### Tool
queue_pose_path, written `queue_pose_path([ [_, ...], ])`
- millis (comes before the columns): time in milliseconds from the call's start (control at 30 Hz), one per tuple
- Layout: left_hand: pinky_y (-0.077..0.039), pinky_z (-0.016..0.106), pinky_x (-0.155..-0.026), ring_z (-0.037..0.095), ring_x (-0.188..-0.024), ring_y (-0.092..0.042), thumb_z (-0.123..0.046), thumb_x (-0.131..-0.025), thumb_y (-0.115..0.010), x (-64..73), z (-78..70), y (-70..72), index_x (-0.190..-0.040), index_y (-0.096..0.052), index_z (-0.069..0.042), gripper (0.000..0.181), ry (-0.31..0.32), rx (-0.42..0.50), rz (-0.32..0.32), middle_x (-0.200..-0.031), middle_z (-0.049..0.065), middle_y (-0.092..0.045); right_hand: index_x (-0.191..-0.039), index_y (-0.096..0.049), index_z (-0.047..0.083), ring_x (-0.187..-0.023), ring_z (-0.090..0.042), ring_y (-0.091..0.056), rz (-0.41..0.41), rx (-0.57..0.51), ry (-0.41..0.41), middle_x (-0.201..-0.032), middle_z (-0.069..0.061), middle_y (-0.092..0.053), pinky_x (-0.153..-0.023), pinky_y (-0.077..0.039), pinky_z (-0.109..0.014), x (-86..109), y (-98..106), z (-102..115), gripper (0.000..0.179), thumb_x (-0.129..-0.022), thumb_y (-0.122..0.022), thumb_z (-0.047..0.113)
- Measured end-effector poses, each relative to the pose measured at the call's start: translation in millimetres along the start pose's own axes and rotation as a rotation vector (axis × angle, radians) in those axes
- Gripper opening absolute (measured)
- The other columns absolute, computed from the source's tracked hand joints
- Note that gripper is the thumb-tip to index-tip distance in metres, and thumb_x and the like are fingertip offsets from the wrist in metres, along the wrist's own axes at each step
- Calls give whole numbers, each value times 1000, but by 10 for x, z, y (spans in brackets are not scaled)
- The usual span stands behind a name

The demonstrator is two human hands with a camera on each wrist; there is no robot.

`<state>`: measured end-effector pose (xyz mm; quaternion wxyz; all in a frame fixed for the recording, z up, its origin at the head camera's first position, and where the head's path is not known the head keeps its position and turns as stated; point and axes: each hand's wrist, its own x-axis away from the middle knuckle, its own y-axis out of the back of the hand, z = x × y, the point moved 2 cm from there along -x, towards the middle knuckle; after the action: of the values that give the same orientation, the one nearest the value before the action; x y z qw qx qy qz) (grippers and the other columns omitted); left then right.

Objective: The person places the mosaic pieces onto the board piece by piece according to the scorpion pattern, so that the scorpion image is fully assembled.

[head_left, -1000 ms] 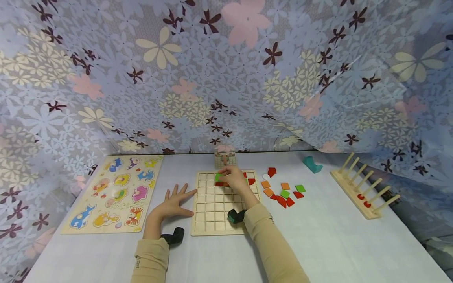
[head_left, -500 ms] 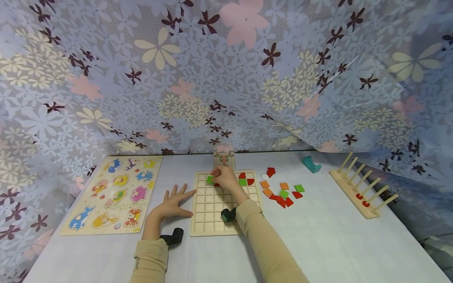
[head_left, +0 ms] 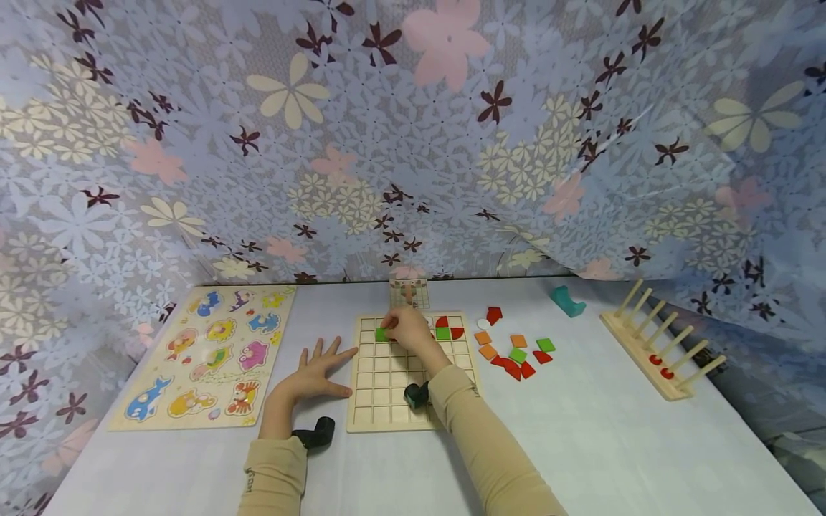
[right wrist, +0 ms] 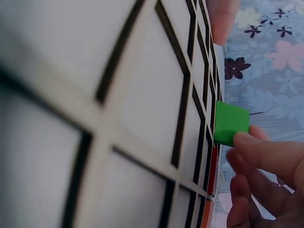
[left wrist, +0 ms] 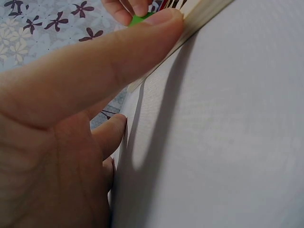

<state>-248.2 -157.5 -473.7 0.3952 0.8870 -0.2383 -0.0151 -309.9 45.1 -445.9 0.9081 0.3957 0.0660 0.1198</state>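
Observation:
My right hand (head_left: 413,333) pinches a green square tile (right wrist: 230,122) by its edge between thumb and fingers. The tile stands right at a slot near the upper left of a wooden grid board (head_left: 381,394). In the right wrist view, red and orange pieces sit in the board close to the fingers; in the head view the hand hides them. Right of the hand, two red quarter-round pieces and another green tile (head_left: 442,333) lie in the grid. My left hand (head_left: 316,374) is spread beside the board, thumb (left wrist: 142,47) and index fingertip at its left edge.
A pattern card (head_left: 419,295) stands behind the board. Loose red, orange and green pieces (head_left: 519,340) lie to its right, near a teal block (head_left: 568,301). A wooden peg rack (head_left: 652,355) is far right, an animal puzzle (head_left: 200,358) on the left.
My right hand has moved left across the board with the green tile, then lowered it slightly toward the upper-left slots. The left hand stays in place.

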Motion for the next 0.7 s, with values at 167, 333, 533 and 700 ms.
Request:
queue_pose_path([
  [167,16,60,-105,45,-137,12,-30,-69,-77,-3,-2,-3,-141,-39,-12,84,5,2,-1,-152,22,-7,-90,-71,13,-86,-21,-57,-1,64,-22,-96,-7,-63,-64,-46,-28,14,5,0,12,-82,-67,7],
  [333,16,60,-105,45,-137,12,-30,-69,-77,-5,1,-9,-141,-39,-12,84,12,0,-3,-152,22,-8,-97,-73,15,-101,-34,-56,16,120,-44,-118,-16,-59,-53,-37,-24,31,2,-1,23,-82,-61,3],
  [533,16,59,-105,44,-137,14,-31,-70,-77,-10,6,-16,-142,-38,-13,84,13,0,3,-153,21,-7,-101,-73,20,-127,-47,-33,59,179,-88,-139,-23,-40,-88,-46,-47,35,3,-17,32,-83,-54,2],
  [700,17,59,-105,43,-137,14,-30,-70,-77,-8,1,-8,-142,-38,-13,84,11,5,2,-153,21,-6,-103,-72,21,-127,-48,-32,65,172,-80,-138,-23,-40,-98,-37,-53,42,23,-21,30,-85,-55,5],
])
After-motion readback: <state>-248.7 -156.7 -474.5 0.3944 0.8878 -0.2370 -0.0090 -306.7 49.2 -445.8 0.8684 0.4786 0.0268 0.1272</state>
